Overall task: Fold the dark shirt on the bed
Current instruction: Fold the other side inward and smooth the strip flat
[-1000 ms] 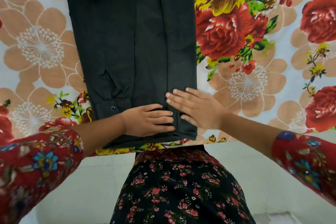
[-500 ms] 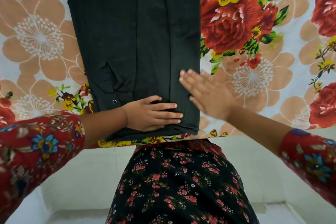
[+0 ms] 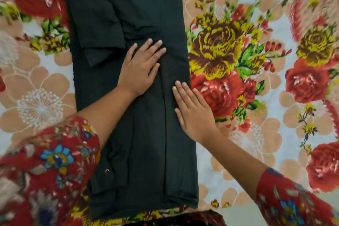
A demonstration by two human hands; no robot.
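Across the floral bedsheet [image 3: 229, 46] lies the dark shirt [image 3: 146, 152], folded into a long narrow strip, with a small metal snap [image 3: 107, 171] near its lower left edge. On the shirt's middle, just right of a folded-in sleeve flap [image 3: 99, 42], the left hand [image 3: 140, 69] presses flat, fingers straight and slightly spread. At the shirt's right edge the right hand [image 3: 192, 112] lies flat, fingers straight and close together, partly over the cloth.

Shirt [image 3: 146, 152] lies lengthwise on bed [image 3: 275, 97], a long strip running away from the person. Folded-in sleeve [image 3: 99, 29] on its far left part. Left hand [image 3: 140, 69] flat at mid-strip, just right of sleeve. Right hand [image 3: 192, 113] nearer, on shirt's right edge, apart from the left.
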